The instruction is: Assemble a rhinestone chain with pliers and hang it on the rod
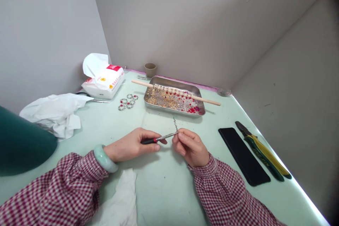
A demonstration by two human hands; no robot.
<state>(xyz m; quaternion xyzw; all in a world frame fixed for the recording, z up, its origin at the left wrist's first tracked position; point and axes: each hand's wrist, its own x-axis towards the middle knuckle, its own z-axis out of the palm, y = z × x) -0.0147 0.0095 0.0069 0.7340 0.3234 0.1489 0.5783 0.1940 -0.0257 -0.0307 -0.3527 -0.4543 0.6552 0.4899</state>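
My left hand (137, 144) is closed around the dark handles of small needle-nose pliers (166, 136), whose thin metal jaws point right. The jaw tips meet the fingertips of my right hand (191, 145). Between thumb and forefinger, that hand pinches a short length of silver chain (175, 124), which extends away from me toward the tray. The chain's end at the plier tips is too small to make out. Beyond my hands stands a metal tray (172, 110) of gold, clear and red beads. A wooden rod (212, 102) with beaded pieces around it rests across the tray.
Several ring-shaped beaded pieces (129, 103) lie left of the tray. Further left are a tissue pack (106, 83), crumpled tissue (60, 111) and a dark green cylinder (23, 144). A black phone-like slab (243, 156) and green-yellow pliers (265, 153) lie right. A cup (150, 70) stands behind.
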